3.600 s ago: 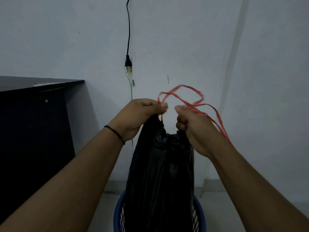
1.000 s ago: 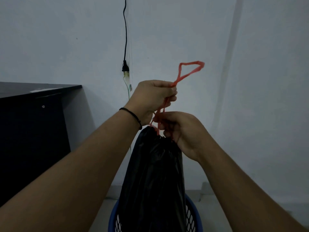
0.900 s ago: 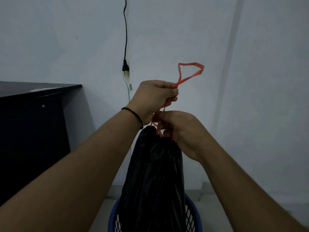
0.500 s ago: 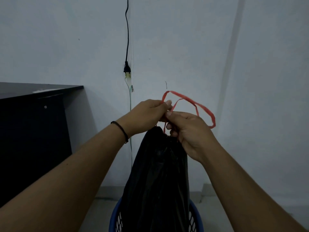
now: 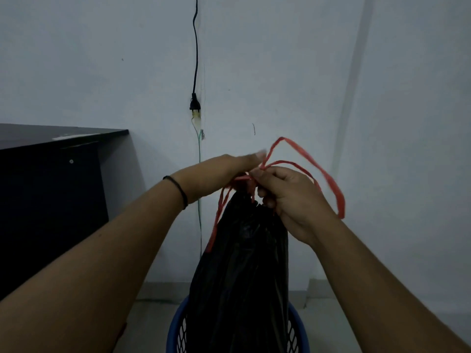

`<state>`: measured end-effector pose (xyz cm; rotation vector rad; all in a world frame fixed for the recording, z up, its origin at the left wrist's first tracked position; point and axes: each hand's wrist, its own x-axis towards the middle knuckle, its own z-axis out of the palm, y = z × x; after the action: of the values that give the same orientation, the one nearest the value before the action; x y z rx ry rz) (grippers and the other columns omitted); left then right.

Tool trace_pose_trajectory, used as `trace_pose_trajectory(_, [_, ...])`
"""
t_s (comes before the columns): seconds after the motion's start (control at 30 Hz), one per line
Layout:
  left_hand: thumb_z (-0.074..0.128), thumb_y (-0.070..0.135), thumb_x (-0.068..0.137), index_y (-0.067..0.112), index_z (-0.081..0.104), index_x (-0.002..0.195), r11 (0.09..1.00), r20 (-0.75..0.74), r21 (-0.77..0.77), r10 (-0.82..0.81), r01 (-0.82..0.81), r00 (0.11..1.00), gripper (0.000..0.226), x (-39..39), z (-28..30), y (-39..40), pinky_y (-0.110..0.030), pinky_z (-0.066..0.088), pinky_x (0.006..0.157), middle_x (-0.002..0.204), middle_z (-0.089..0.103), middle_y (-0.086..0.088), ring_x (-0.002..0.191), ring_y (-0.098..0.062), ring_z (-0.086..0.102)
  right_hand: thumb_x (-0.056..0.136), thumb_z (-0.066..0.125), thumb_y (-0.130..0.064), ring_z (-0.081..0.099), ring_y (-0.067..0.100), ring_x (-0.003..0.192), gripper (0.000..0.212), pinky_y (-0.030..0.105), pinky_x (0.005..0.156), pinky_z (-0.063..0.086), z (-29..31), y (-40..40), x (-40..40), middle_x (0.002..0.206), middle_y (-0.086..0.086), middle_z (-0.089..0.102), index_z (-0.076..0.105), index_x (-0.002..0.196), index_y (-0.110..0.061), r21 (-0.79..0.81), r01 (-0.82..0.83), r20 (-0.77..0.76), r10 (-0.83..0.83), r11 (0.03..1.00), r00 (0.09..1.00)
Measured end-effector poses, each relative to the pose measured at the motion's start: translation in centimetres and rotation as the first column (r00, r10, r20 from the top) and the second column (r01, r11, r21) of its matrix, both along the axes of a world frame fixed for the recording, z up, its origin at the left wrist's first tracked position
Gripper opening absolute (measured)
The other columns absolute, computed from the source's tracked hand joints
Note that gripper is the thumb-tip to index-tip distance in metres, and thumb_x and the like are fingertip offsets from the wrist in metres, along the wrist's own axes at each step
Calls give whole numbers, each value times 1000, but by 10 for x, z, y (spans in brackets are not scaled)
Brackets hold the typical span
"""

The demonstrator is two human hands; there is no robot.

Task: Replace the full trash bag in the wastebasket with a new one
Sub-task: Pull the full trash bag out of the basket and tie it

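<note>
A full black trash bag [image 5: 244, 263] is lifted partly out of the blue mesh wastebasket [image 5: 299, 324]. Its neck is gathered by a red drawstring [image 5: 328, 182] that forms loops above and to the right. My right hand [image 5: 293, 200] grips the bag's neck and pinches the drawstring at the crossing. My left hand [image 5: 219, 174] is blurred and meets it from the left, one finger stretched toward the loop. A red strand comes out from under its fingers and hangs down the bag's left side.
A dark desk [image 5: 51, 187] stands at the left against the white wall. A black cable with a plug [image 5: 195, 103] hangs on the wall behind the bag, with a thin green wire below it. Bare floor surrounds the basket.
The loop that my left hand held high a second ago has come down. Both hands now meet at the bag's neck, and a strand hangs loose on the bag's left side.
</note>
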<state>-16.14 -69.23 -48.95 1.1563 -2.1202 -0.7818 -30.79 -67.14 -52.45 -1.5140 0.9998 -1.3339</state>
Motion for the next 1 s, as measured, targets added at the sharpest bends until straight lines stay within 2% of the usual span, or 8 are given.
trace_pose_trajectory(0.1, [55, 55, 79, 14, 73, 94, 994, -19, -105, 24, -26, 1000, 48, 10, -11, -3, -30, 48, 74, 75, 62, -11, 69, -16, 55, 89, 60, -27, 45, 8, 52, 18, 20, 52, 37, -2, -2, -5, 60, -2, 58, 68, 76, -18, -14, 4, -11, -4, 1000, 1000])
trace_pose_trajectory(0.2, [60, 40, 85, 12, 74, 91, 989, -33, -139, 49, -53, 998, 31, 13, -14, -2, -32, 44, 71, 86, 65, -25, 70, -16, 51, 94, 55, -22, 48, 4, 46, 20, 18, 50, 37, -3, -2, -4, 58, -4, 60, 66, 79, -15, -17, -15, 15, 15, 1000, 1000])
trace_pose_trajectory(0.3, [58, 34, 89, 13, 74, 91, 979, -27, -137, 147, -149, 989, 27, 12, -11, -2, -38, 52, 79, 86, 70, -16, 75, -17, 58, 94, 54, -21, 49, 1, 44, 19, 19, 51, 39, -4, -3, -3, 61, -4, 63, 67, 84, -12, -41, 22, -2, -22, 999, 1000])
trace_pose_trajectory(0.43, [52, 21, 93, 18, 67, 100, 943, -16, -254, 220, -217, 975, 17, 0, -12, -2, -25, 50, 75, 83, 67, 3, 74, -8, 61, 94, 54, -23, 48, 0, 43, 20, 19, 53, 41, -3, -6, -2, 59, -1, 60, 69, 87, -11, -72, 82, -60, -86, 994, 994])
trace_pose_trajectory(0.63, [46, 11, 88, 13, 67, 98, 846, -13, -463, 294, -266, 956, 23, -18, -27, 5, -18, 44, 58, 81, 67, -1, 67, -10, 58, 93, 56, -23, 50, 2, 47, 21, 16, 49, 43, -1, -6, -2, 62, 1, 60, 70, 90, -8, -38, 86, -81, -89, 996, 993])
trace_pose_trajectory(0.77, [48, 21, 90, 13, 67, 102, 787, -56, -548, 305, -285, 951, 24, -25, -37, 8, -15, 41, 62, 82, 64, 4, 65, -6, 54, 92, 57, -26, 49, 6, 50, 21, 19, 53, 45, 0, -6, -4, 64, -1, 62, 71, 87, -11, -40, 119, -125, -123, 992, 985])
trace_pose_trajectory(0.9, [56, 36, 89, 16, 62, 120, 761, -63, -545, 382, -353, 922, 37, -24, -42, 7, -16, 43, 80, 113, 68, -1, 96, -12, 64, 92, 56, -29, 53, 7, 52, 21, 21, 57, 46, 3, -6, -6, 63, -4, 63, 70, 83, -15, -58, 193, -176, -200, 980, 964])
trace_pose_trajectory(1.0, [59, 36, 88, 20, 66, 116, 711, -77, -612, 383, -347, 921, 33, -22, -43, 9, -14, 41, 77, 110, 71, 1, 92, -10, 65, 91, 58, -29, 55, 10, 54, 19, 20, 56, 48, 6, -6, -6, 66, -1, 63, 70, 84, -17, -55, 209, -188, -216, 976, 958])
